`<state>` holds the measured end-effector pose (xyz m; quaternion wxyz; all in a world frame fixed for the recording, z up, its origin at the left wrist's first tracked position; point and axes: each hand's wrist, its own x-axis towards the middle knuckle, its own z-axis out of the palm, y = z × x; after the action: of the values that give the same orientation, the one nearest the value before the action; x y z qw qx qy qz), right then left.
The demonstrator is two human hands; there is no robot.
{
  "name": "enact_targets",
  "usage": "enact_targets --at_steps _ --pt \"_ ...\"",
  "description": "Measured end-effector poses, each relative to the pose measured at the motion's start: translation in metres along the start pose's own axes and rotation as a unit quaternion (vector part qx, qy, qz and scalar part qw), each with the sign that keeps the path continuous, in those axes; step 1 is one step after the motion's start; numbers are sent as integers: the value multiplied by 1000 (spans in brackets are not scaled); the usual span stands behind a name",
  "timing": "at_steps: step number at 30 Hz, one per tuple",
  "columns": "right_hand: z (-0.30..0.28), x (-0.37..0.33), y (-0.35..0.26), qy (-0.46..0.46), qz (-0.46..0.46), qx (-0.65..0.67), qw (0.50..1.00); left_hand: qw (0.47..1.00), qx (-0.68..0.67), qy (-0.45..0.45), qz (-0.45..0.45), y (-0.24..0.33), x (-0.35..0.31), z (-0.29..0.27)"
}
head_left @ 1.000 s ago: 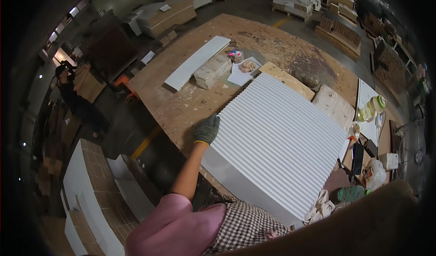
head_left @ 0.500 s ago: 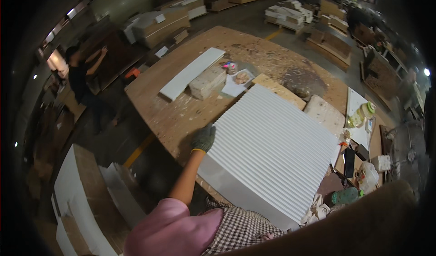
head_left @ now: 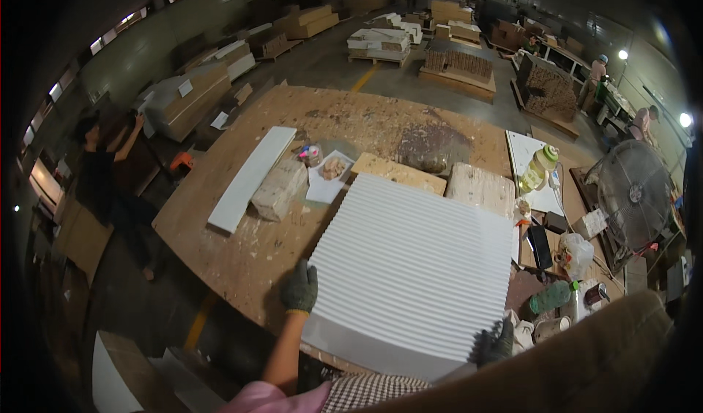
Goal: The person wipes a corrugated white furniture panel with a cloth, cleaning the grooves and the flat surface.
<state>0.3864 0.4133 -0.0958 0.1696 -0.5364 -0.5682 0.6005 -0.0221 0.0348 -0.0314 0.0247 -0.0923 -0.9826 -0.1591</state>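
A white ridged slab [head_left: 414,259], which looks like many thin strips lying side by side, rests on the wooden worktable [head_left: 351,113] in front of me. My left hand [head_left: 299,288], in a dark grey glove with a yellow cuff, lies along the slab's left edge, fingers stretched out and thumb against it. At the near right corner is my right hand [head_left: 495,340], also in a dark glove. Its fingers are spread, partly over the ridges, and a brown shape in the foreground hides its wrist.
Beyond the slab are a pale block [head_left: 480,188], a flat board [head_left: 399,173] and a long white strip [head_left: 253,179]. Bottles [head_left: 551,296], a phone [head_left: 540,247] and a fan [head_left: 635,192] crowd the right. A person in dark clothes [head_left: 110,168] stands at the left.
The view has swung up and to the right. My right hand has come into sight at the slab's near right corner. My left hand stays at the left edge.
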Motion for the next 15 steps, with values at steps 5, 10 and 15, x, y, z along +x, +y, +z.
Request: enact_targets --at_steps 5,10,15 --pt "22 -37 -20 124 67 41 989 1000 -14 -4 3 1 -13 -22" --pt "17 -55 -23 140 61 18 988 993 -89 -77 32 -3 -7 -21" --pt "15 -67 -33 167 3 -55 985 973 -94 -209 5 27 2 -51"
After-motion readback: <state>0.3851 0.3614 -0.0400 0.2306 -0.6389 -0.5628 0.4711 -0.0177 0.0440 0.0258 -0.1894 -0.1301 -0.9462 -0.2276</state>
